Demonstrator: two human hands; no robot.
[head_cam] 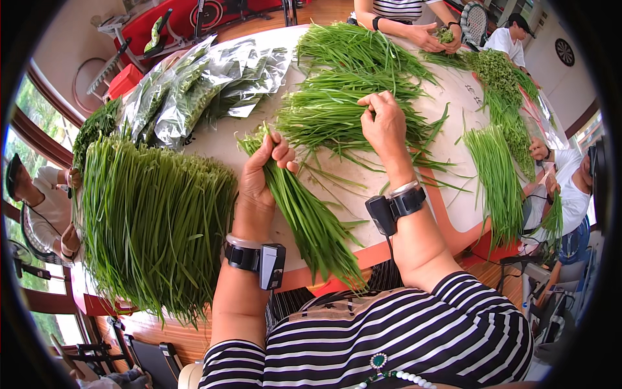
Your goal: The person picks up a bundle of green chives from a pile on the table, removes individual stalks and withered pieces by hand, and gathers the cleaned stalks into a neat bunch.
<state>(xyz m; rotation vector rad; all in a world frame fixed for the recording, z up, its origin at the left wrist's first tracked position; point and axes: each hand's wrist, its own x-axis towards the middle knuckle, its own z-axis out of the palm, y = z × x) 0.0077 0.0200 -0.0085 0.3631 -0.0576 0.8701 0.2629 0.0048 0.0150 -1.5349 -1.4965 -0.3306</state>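
A bunch of garlic chives (306,209) is gripped near its cut ends in my left hand (262,167); its leaf tips slant down over the table's near edge. My right hand (384,121) hovers over a loose pile of chives (335,109) beyond the bunch. Its fingers are curled in against the thumb, and no stalk shows between them. Left of my left hand stands a thick, even stack of chives (155,219), its leaves hanging past the table edge. Both wrists carry strapped devices and bangles.
Clear plastic bags of greens (209,82) lie at the back left of the white table (252,138). Another chive pile (354,48) sits behind, a bundle (495,180) lies right. A person opposite holds green stems (443,36). Other people work at both sides.
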